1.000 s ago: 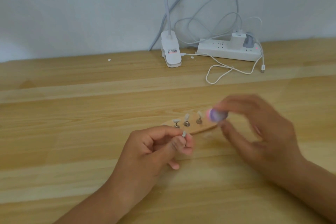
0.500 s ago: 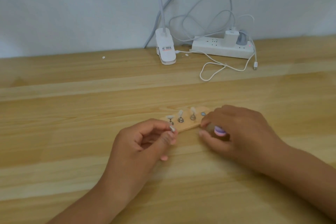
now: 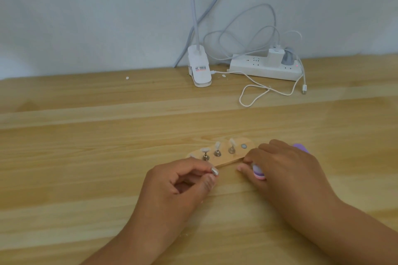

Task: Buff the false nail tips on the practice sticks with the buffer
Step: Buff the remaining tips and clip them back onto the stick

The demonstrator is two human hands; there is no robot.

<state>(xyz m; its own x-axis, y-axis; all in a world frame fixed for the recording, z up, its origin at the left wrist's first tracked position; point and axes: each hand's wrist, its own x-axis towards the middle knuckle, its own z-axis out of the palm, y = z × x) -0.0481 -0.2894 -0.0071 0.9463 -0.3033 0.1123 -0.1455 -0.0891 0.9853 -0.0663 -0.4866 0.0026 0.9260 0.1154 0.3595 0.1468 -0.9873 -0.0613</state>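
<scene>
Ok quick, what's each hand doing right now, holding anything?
Left hand: pinching one practice stick between thumb and forefinger.
Right hand: gripping the purple buffer, beside the wooden holder.

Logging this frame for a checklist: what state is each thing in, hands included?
Wooden holder: three sticks upright, one socket empty.
Left hand: pinches a fourth practice stick.
Right hand: grips the buffer, apart from that stick.
Power strip: red light on, charger plugged in.
White cable: free end unplugged.
</scene>
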